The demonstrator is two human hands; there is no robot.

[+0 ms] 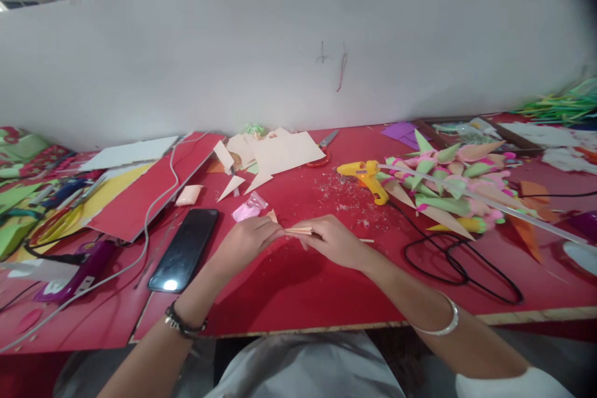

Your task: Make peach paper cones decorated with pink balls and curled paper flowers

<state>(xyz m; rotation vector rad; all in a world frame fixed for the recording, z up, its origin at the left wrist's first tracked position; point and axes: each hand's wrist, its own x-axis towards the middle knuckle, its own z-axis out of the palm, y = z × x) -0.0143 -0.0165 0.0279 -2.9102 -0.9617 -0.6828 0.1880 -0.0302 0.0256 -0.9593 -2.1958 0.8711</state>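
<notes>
Both my hands meet above the middle of the red table. My left hand [247, 239] is closed, its fingertips pinching one end of a narrow piece of peach paper [298, 231]. The fingers of my right hand [333, 241] are closed on the other end, and the piece looks folded or rolled. Just behind my left fingers a small pink plastic packet [250, 206] lies on the table. Cut peach paper triangles [232, 186] and larger peach sheets [284, 150] lie beyond it. A thin pale stick [366, 240] shows beside my right wrist.
A yellow glue gun [366, 177] lies right of centre, its black cord [459, 267] looped on the table. Behind it are paper cones in a pile [454, 180]. Left are a phone [184, 252], a white cable [148, 224] and a red board [158, 183]. Scissors [321, 154] lie by the wall.
</notes>
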